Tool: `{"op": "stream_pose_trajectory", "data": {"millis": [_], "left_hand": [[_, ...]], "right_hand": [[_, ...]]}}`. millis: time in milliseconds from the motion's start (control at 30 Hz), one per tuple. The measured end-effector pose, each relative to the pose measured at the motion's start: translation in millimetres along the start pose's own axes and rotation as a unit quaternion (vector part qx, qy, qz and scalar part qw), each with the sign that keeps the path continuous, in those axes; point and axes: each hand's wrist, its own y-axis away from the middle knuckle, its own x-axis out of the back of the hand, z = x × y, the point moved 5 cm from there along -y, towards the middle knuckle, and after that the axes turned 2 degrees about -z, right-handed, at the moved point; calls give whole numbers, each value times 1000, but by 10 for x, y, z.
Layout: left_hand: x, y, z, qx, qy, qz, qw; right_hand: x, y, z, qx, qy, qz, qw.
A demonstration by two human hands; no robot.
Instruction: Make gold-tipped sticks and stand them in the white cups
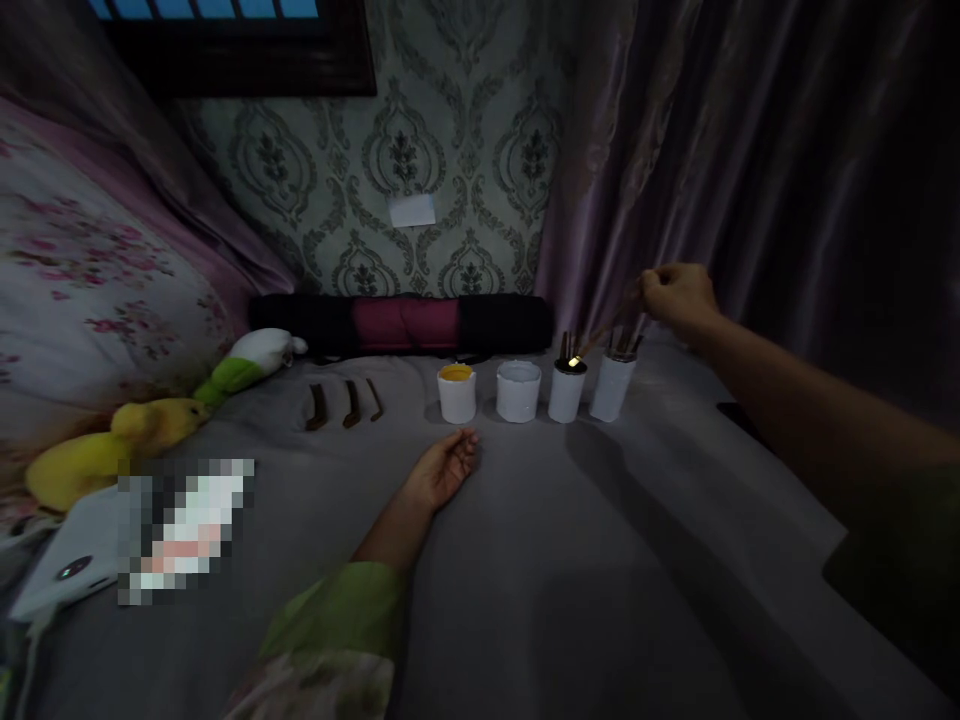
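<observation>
Several white cups stand in a row on a grey bed sheet [525,560]: one with a yellow rim [457,393], a plain one [518,390], and two holding thin utensils [567,388] [613,383]. My right hand [677,297] is raised above the rightmost cups, its fingers pinched on a thin stick [600,338] that slants down toward the third cup, where a small gold tip glints. My left hand [447,466] rests on the sheet just in front of the yellow-rimmed cup, fingers loosely curled, holding nothing.
Three dark curved pieces [346,404] lie left of the cups. A black and maroon rolled bolster [401,323] runs along the patterned wall. Yellow and green soft toys [142,430] lie at the left, a white device [71,570] sits below them, and a curtain [750,160] hangs at the right.
</observation>
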Motion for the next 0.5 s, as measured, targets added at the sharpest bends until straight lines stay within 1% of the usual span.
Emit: {"op": "stream_pose_trajectory", "data": {"millis": [33, 133, 300, 433, 500], "left_hand": [[0, -3, -1, 0, 1, -3, 1000], [10, -14, -3, 2, 1, -9, 1000], [16, -12, 0, 1, 0, -4, 1000], [-6, 6, 0, 1, 1, -3, 1000], [-12, 10, 1, 0, 0, -1, 1000]], "right_hand": [[1, 8, -25, -1, -7, 3, 1000], [-22, 28, -99, -3, -9, -17, 1000], [-54, 44, -189, 16, 32, -30, 999], [-138, 55, -206, 24, 29, -64, 997], [-193, 60, -218, 42, 22, -80, 996]]}}
